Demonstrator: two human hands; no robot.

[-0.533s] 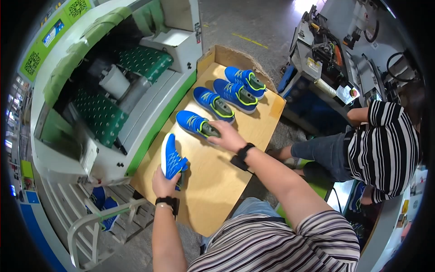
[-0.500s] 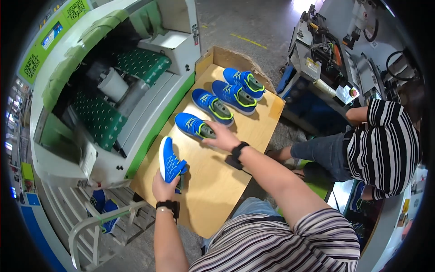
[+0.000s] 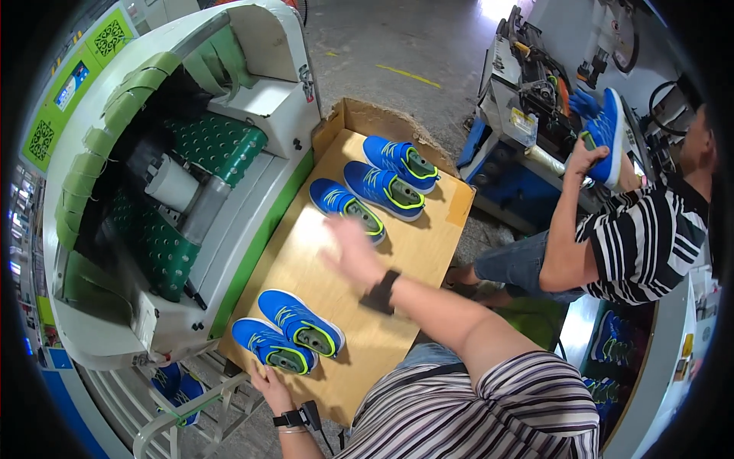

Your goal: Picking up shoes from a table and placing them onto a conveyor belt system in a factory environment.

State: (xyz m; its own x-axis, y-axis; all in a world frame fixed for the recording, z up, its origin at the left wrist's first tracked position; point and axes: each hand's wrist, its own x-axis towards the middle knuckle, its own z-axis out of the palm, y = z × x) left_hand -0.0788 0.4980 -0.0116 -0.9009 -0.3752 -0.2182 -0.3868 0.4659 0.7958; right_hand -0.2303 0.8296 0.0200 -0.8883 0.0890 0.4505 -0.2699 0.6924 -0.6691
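A person in a striped shirt leans over a brown cardboard sheet (image 3: 397,260) that serves as a work table beside a large green and white machine (image 3: 176,183). Five blue shoes with yellow-green trim lie on the cardboard. Two sit side by side at the near corner: the outer shoe (image 3: 271,346) and the inner shoe (image 3: 301,322). Three more shoes (image 3: 381,187) lie in a row at the far end.

The left hand (image 3: 269,385) rests at the cardboard's near edge, fingers spread open, touching or just beside the outer shoe and holding nothing. The right hand (image 3: 353,252) hovers open and blurred over the middle of the cardboard, empty, near the closest shoe of the far row.

Judging by the layout, one pair looks set down together, while the three far shoes appear yet to be moved or paired.

At the right, a co-worker (image 3: 650,237) in a striped shirt holds another blue shoe (image 3: 609,138) up at a second machine.
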